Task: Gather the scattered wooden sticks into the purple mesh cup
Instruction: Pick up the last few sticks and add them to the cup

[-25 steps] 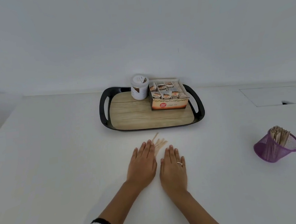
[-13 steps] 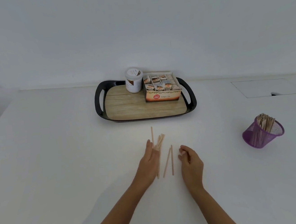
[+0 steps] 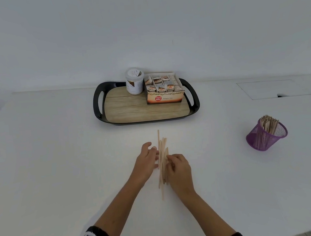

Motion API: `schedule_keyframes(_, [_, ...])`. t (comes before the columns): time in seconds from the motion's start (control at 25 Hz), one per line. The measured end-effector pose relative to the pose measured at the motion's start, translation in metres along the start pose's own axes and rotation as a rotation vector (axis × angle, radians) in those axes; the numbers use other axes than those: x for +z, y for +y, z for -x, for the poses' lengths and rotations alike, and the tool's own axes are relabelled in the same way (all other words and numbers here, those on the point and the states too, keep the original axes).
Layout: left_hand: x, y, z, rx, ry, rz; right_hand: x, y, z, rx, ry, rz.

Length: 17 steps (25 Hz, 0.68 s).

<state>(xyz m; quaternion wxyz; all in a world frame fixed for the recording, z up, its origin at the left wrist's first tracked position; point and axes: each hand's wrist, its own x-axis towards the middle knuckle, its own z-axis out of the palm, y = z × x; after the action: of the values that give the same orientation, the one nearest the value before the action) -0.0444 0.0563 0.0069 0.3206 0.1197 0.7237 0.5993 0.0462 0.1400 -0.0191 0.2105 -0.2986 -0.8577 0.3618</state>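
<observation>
Several thin wooden sticks point(image 3: 160, 143) lie in a narrow bundle on the white table, pointing away from me. My left hand point(image 3: 145, 162) presses its outstretched fingers against the bundle's left side. My right hand point(image 3: 178, 168) is on the right side, its fingers curled onto the sticks. The lower stick ends poke out between my wrists. The purple mesh cup point(image 3: 261, 142) stands tilted far to the right, apart from both hands, with a bunch of sticks point(image 3: 269, 126) in it.
A black-rimmed tray point(image 3: 97, 104) with a wood-look floor sits just beyond the bundle, carrying a white jar point(image 3: 134, 81) and an open ginger tea box point(image 3: 165, 98). A rectangular hatch point(image 3: 273, 88) is set into the table at the back right. A white wall stands behind.
My hands have closed in from both sides, pushing the spread sticks into one tight bundle. The loose sticks that lay between my hands now sit against the others.
</observation>
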Motion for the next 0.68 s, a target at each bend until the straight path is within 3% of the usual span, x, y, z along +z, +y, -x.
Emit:
schedule_keyframes(0.16, [-0.003, 0.004, -0.035, 0.321, 0.198, -0.539, 0.012, 0.005, 0.014, -0.113, 0.064, 0.152])
schedule_keyframes(0.24, [-0.005, 0.010, -0.060, 0.391, 0.145, -0.722, 0.016, 0.009, 0.017, -0.131, 0.028, 0.285])
schedule_keyframes(0.4, [-0.004, 0.016, -0.091, 0.348, -0.059, -1.059, 0.018, 0.004, 0.019, -0.115, -0.055, 0.530])
schedule_keyframes(0.52, [-0.006, 0.005, -0.091, 0.406, -0.166, -1.118, 0.020, -0.003, 0.018, -0.058, -0.102, 0.594])
schedule_keyframes(0.68, [-0.014, -0.016, -0.069, 0.484, -0.180, -0.891, 0.023, 0.000, 0.010, 0.001, -0.126, 0.610])
